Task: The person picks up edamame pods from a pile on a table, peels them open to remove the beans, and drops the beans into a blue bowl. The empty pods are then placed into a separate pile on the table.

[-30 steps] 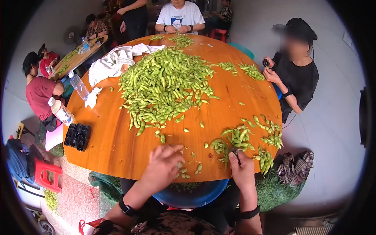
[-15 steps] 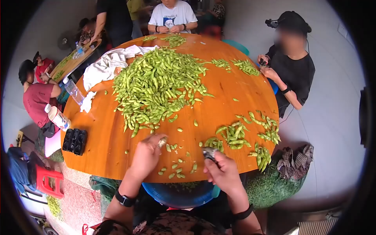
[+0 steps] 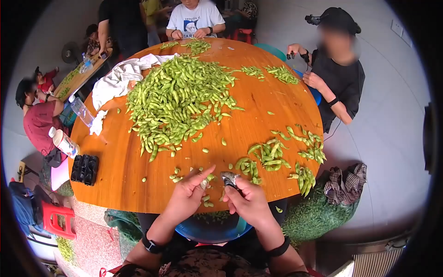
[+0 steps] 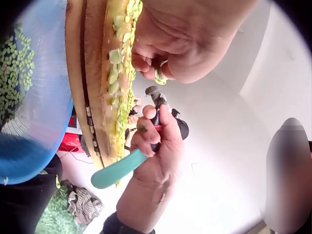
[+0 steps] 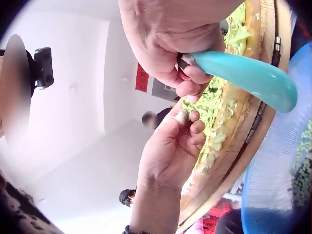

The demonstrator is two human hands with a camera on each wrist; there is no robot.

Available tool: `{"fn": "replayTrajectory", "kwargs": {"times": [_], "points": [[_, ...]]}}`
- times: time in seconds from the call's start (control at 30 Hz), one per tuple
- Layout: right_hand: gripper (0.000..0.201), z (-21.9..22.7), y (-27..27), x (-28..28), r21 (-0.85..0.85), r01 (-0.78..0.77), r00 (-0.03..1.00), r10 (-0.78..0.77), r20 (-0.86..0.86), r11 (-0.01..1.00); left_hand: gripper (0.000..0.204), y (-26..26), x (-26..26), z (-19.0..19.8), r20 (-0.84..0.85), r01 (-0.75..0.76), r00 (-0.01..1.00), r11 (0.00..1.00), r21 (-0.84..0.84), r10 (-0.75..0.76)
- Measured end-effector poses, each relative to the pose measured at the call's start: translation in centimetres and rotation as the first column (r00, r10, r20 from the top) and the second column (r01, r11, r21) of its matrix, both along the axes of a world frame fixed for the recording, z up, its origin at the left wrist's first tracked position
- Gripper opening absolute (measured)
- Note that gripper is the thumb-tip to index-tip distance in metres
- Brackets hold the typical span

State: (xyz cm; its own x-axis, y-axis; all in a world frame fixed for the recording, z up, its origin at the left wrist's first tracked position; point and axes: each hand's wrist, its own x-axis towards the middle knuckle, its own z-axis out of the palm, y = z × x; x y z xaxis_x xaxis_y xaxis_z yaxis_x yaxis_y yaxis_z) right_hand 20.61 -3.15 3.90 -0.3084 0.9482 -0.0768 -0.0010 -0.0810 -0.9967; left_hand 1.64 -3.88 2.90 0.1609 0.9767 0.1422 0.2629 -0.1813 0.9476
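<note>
My right hand (image 3: 248,199) grips a tool with a turquoise handle (image 4: 119,169) and a dark grey tip (image 3: 229,178). The handle (image 5: 248,78) sticks out past the curled fingers in the right wrist view. Close on its left, my left hand (image 3: 188,194) pinches a small pale green bean pod (image 4: 161,73) by the thumb, with the index finger stretched out in the head view. Something whitish covers the left thumb tip (image 5: 182,117). Loose shelled beans (image 3: 207,203) lie around the left hand. Beyond the right hand sit small heaps of pods (image 3: 271,154).
A large pod pile (image 3: 177,101) fills the middle of the round wooden table (image 3: 115,184). A blue basin (image 3: 207,231) with beans stands below the near edge. A black tray (image 3: 85,170), bottles (image 3: 64,143) and a white cloth (image 3: 117,81) lie left. People sit opposite and right.
My right hand has come left from the small pod heaps with the tool. My left hand has turned, its index finger now stretched toward the tool. The head view has shifted slightly right.
</note>
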Motion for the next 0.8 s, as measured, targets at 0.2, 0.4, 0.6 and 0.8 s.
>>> {"fn": "replayTrajectory", "kwargs": {"times": [0.2, 0.4, 0.6, 0.8], "points": [[0.016, 0.7, -0.1, 0.0, -0.056, -0.108, 0.992, 0.105, -0.063, 0.993, 0.047, -0.4, 1.3, 0.2, 0.046, 0.051, 0.997, 0.994, 0.1, -0.055], [0.02, 0.7, -0.3, 0.3, -0.163, -0.173, 0.975, 0.145, -0.167, 0.971, 0.035, -0.9, 1.0, -0.3, 0.274, 0.008, 0.962, 0.998, -0.065, 0.01], [0.018, -0.3, -0.5, 0.7, -0.216, -0.232, 0.9, 0.125, -0.418, 0.948, 0.026, -1.1, 1.3, -1.2, 0.618, 0.16, 0.785, 0.953, -0.258, 0.036], [0.013, 0.7, -1.0, 0.7, -0.207, -0.098, 0.979, 0.057, -0.195, 0.973, 0.015, -0.8, 1.0, -1.0, 0.606, 0.058, 0.795, 0.997, -0.051, -0.015]]}}
